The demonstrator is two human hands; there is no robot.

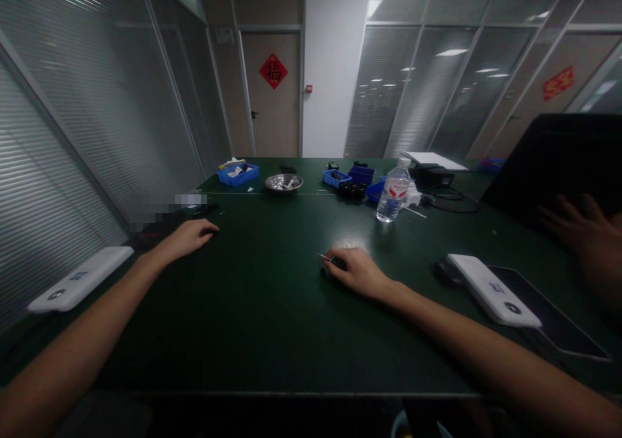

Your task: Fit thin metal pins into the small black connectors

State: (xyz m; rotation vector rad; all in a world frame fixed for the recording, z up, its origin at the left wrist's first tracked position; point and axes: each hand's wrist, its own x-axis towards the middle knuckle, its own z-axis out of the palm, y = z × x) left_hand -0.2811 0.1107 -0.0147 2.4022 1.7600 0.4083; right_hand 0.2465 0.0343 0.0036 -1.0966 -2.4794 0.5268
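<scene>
My right hand (354,269) rests on the dark green table (272,334), fingers curled round a thin pale rod (323,256) whose tip sticks out to the left. The rest of that rod is hidden in the hand, so its kind is unclear. Further left, my left hand (192,236) is low over the table with its fingers bent together. Something small and dark may be at its fingertips; I cannot make it out. Dark items (207,210) lie just beyond that hand.
A water bottle (392,192) stands beyond my right hand. Blue trays (238,177) and a metal bowl (284,184) sit farther back. White devices (493,289) (82,279) lie at both sides. Another person's blurred hand (590,237) is by a black screen (573,159).
</scene>
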